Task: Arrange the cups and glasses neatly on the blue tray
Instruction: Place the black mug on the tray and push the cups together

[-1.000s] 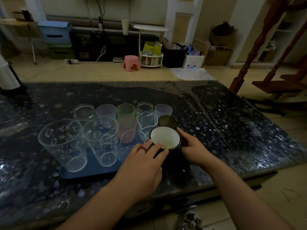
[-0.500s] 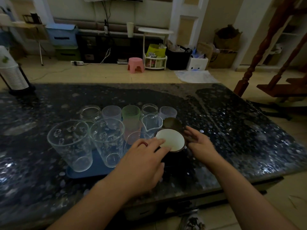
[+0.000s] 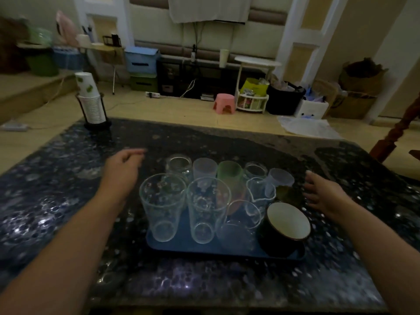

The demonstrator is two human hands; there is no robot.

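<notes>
Left hand (image 3: 122, 165) raised above the dark speckled tabletop (image 3: 56, 201), left of the tray, fingers loosely extended and blurred, holding nothing. Right hand (image 3: 325, 195) spread open just right of the tray, fingers straight, empty, near but apart from the cups. Between the hands, a blue tray (image 3: 181, 243) carrying everything. Front row: two tall clear glasses (image 3: 162, 206) (image 3: 208, 210), a smaller clear glass (image 3: 241, 223), and a black mug with white inside (image 3: 285, 226) at the right corner. Behind: a glass jar (image 3: 178, 165), a frosted cup (image 3: 204, 168), a green cup (image 3: 229, 176), another jar (image 3: 255, 171), a pale cup (image 3: 280, 178), a small glass pitcher (image 3: 259, 192), a dark cup (image 3: 287, 193). Far left on the table, a stack of paper cups (image 3: 91, 101) in a holder.
</notes>
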